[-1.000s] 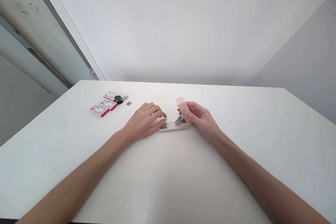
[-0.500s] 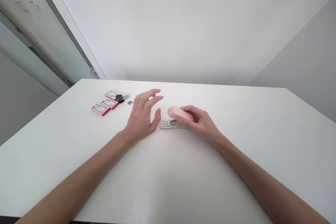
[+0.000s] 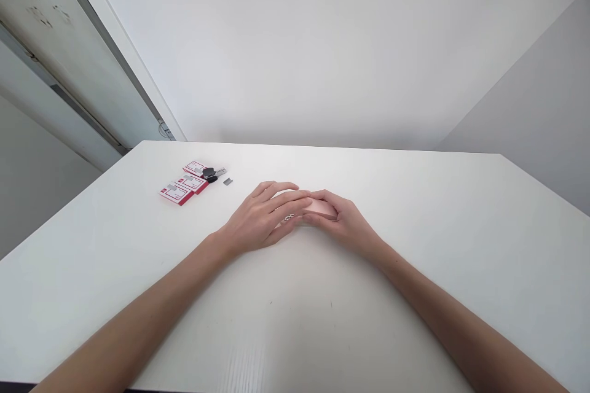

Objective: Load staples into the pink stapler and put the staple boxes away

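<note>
The stapler [image 3: 321, 211] rests on the white table [image 3: 295, 313], about midway between the table's left and right sides. Its upper part is smooth and pale pink, lying lengthwise. Near its left end, a little dark-and-white pattern shows; both ends are hidden, so full closure cannot be told.

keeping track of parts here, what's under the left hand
Peeking from under the left hand are part of a black-and-white patch and the pink stapler, its left end hidden. Whatever else lies beneath the palm is covered.
</note>
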`<state>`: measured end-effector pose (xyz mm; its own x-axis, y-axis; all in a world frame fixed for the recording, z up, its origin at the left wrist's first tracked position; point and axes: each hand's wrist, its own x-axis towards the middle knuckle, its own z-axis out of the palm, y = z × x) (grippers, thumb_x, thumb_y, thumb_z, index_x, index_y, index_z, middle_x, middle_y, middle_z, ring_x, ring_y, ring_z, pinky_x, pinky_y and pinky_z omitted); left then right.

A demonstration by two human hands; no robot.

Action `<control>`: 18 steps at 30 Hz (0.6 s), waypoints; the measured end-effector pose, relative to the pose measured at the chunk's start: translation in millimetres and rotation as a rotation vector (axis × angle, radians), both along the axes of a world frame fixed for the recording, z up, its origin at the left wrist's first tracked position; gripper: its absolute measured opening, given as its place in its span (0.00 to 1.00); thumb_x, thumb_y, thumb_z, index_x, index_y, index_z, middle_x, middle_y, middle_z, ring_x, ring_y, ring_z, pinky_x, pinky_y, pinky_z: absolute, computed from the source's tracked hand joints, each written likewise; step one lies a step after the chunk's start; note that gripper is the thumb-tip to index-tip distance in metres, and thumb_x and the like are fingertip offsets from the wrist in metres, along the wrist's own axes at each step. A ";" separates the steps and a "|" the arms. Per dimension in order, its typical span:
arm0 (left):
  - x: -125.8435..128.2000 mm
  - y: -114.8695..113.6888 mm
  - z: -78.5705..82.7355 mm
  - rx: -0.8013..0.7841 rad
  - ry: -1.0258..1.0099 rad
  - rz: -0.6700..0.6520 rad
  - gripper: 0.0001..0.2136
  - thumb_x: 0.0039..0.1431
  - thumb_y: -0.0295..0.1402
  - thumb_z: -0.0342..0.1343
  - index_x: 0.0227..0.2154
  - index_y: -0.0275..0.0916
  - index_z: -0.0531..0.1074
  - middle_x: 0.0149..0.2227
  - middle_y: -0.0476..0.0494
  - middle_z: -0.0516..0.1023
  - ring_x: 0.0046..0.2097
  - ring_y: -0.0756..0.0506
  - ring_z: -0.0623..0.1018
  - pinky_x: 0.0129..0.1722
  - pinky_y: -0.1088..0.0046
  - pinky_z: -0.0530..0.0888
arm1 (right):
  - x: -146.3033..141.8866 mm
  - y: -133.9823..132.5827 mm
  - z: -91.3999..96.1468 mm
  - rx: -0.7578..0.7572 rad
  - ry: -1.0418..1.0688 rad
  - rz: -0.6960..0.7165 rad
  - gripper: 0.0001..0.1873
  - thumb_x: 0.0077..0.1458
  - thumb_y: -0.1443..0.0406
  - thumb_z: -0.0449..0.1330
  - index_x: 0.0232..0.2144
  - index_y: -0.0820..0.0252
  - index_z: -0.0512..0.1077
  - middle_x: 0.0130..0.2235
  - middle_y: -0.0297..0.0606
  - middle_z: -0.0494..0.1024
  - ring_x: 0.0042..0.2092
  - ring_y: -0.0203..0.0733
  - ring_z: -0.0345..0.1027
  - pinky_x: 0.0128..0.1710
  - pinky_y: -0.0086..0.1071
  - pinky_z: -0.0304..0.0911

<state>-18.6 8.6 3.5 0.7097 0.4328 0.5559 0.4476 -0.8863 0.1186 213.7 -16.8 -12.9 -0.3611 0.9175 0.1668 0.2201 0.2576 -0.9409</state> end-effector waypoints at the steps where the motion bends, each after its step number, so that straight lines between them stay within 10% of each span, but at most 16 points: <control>1: -0.1 0.9 -0.7 -0.016 0.006 0.012 0.15 0.71 0.34 0.55 0.58 0.48 0.72 0.58 0.45 0.81 0.59 0.40 0.78 0.56 0.58 0.69 | -0.1 0.4 -0.8 0.022 -0.013 0.011 0.18 0.65 0.49 0.62 0.53 0.46 0.75 0.53 0.37 0.81 0.53 0.51 0.74 0.53 0.46 0.68; 8: -6.6 11.9 -5.2 0.097 -0.065 0.196 0.05 0.68 0.37 0.59 0.44 0.45 0.75 0.45 0.45 0.85 0.47 0.41 0.81 0.49 0.60 0.70 | 5.5 8.7 -12.6 0.027 0.115 -0.083 0.34 0.63 0.50 0.66 0.66 0.45 0.61 0.68 0.43 0.67 0.68 0.51 0.61 0.67 0.50 0.61; 18: -35.8 36.3 -7.8 0.212 -0.011 0.685 0.08 0.70 0.27 0.47 0.40 0.41 0.71 0.47 0.39 0.81 0.49 0.37 0.77 0.50 0.57 0.67 | 8.6 10.7 -15.8 0.031 0.106 -0.157 0.25 0.65 0.52 0.63 0.61 0.44 0.66 0.65 0.39 0.70 0.65 0.50 0.66 0.67 0.52 0.63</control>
<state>-54.4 44.9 -4.3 0.3111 0.6613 0.6826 0.9115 -0.4109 -0.0173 222.3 -6.1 -28.7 -0.1926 0.9550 0.2254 0.1598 0.2571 -0.9531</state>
